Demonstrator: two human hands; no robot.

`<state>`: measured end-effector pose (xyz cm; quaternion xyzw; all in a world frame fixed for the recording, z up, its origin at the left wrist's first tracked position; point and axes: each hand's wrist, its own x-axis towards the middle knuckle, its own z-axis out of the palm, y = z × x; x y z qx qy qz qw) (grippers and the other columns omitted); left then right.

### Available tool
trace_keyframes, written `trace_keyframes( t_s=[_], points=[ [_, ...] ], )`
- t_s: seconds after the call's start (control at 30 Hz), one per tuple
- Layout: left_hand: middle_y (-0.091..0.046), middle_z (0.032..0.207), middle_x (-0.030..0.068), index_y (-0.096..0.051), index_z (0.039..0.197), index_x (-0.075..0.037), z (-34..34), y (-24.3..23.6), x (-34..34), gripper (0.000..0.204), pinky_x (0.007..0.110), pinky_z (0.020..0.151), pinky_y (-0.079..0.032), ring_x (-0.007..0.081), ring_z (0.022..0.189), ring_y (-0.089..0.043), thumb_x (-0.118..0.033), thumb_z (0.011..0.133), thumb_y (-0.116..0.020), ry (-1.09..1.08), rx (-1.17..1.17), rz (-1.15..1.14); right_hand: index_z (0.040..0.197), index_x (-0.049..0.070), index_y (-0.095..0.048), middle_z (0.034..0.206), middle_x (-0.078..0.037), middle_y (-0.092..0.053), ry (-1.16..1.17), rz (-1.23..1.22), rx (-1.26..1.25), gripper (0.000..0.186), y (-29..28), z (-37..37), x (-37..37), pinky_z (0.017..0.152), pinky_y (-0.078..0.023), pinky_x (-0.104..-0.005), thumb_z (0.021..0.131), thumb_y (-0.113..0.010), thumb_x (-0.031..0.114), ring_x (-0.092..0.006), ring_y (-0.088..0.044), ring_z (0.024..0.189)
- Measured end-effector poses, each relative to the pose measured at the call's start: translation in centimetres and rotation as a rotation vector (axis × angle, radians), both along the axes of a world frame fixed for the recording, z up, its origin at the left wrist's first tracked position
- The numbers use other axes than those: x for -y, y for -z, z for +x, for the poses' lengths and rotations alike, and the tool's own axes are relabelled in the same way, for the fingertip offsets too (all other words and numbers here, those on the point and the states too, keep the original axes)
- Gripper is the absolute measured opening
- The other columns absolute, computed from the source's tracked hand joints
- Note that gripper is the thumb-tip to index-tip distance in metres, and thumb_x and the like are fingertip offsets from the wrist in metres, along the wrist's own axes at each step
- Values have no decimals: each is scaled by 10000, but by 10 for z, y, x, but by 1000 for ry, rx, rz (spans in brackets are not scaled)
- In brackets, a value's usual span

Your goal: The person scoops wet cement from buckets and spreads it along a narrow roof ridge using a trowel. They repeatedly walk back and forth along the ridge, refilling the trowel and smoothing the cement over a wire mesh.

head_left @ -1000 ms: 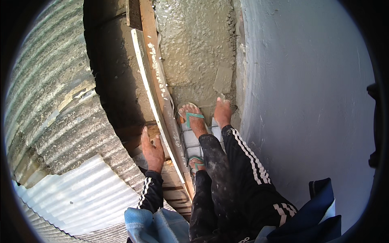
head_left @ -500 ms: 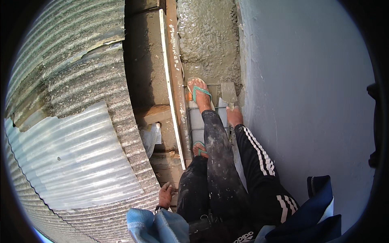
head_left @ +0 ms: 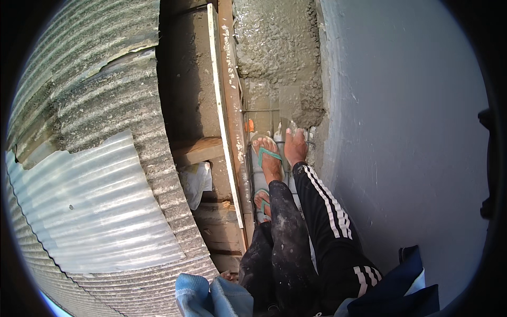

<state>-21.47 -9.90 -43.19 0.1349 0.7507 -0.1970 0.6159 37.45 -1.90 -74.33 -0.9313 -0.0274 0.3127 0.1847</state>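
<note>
My right hand reaches down beside my feet, fingers closed round the handle of a trowel. The trowel's flat, cement-smeared blade points away from me onto wet concrete; its outline is blurred. Thin steel bars cross the strip just in front of my feet, by the near edge of the concrete. My left hand is low by my left leg, near the wooden boards. Cloth and my leg cover most of it, so its fingers cannot be read.
My feet in green-strapped sandals stand among the bars. A plank edge and a pale batten border the strip on the left. Beyond lie corrugated roof sheets and a white bag. A grey wall rises on the right.
My front foot has drawn back toward me, baring more of the bars. The right hand and trowel have shifted left and slightly farther away. My left hand is now mostly covered.
</note>
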Motion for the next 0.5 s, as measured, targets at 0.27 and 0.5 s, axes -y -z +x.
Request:
trace_keyframes(
  t_s=[0.27,0.5],
  points=[
    [-711,1244,134,-574,1409,-46,77,-2,-35,413,426,964,-564,263,1097,-692,-313,1094,-562,-80,-55,-152,1150,61,-617,1030,-170,-576,-730,63,527,300,60,137,-53,839,-517,-520,940,-713,253,-395,-609,1043],
    [-692,1303,180,-516,1477,-39,124,-9,-58,464,473,1023,-568,301,1170,-689,-318,1107,-526,-150,-72,-196,1223,107,-661,1042,-135,-574,-885,127,412,361,38,211,-62,852,-494,-498,907,-765,245,-366,-601,1037]
  ],
)
